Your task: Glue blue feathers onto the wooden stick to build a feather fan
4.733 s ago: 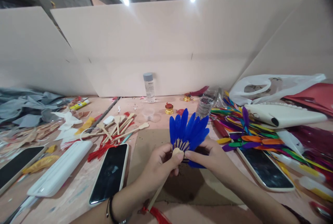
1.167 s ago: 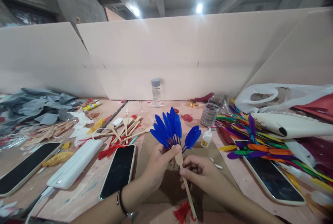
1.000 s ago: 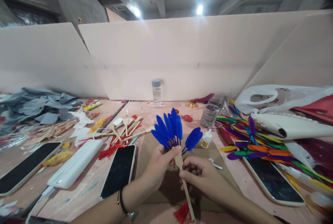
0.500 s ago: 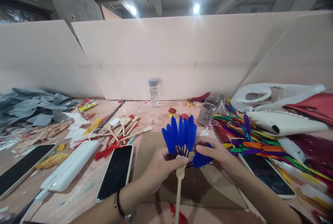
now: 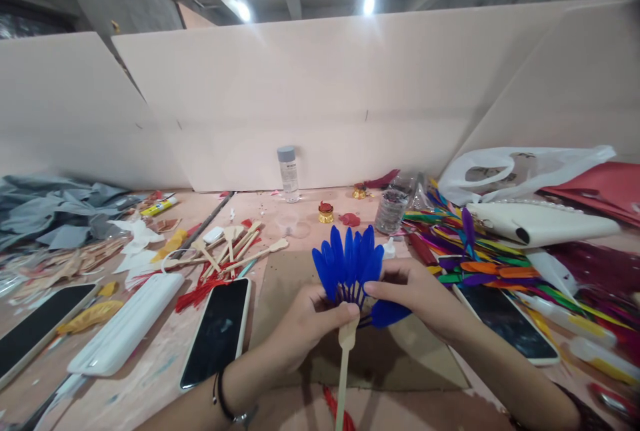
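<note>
My left hand (image 5: pixel 310 324) is closed on a feather fan, its thumb pressed on the head of the pale wooden handle (image 5: pixel 343 357). Blue feathers (image 5: pixel 347 257) spread upward from that head in a fan, their dark quills meeting under the thumb. On the fan's right side my right hand (image 5: pixel 413 294) pinches a blue feather between thumb and fingers. Lower down, another blue feather (image 5: pixel 390 313) points out to the right under that hand. The fingertips behind the feathers are hidden. Beneath both hands lies a brown cardboard sheet (image 5: pixel 280 284).
Phones (image 5: pixel 216 331) and a white power bank (image 5: pixel 127 324) lie on the left. Wooden handles (image 5: pixel 235 244) with red tassels are piled behind them. A clear bottle (image 5: pixel 288 177) stands near the white partition (image 5: pixel 280 91). Coloured feathers (image 5: pixel 505 271) and a white purse (image 5: pixel 545 224) lie on the right.
My right hand has moved in and up against the fan, its thumb now at the right-hand feathers. The low blue feather sits closer to the others. The view has shifted slightly.
</note>
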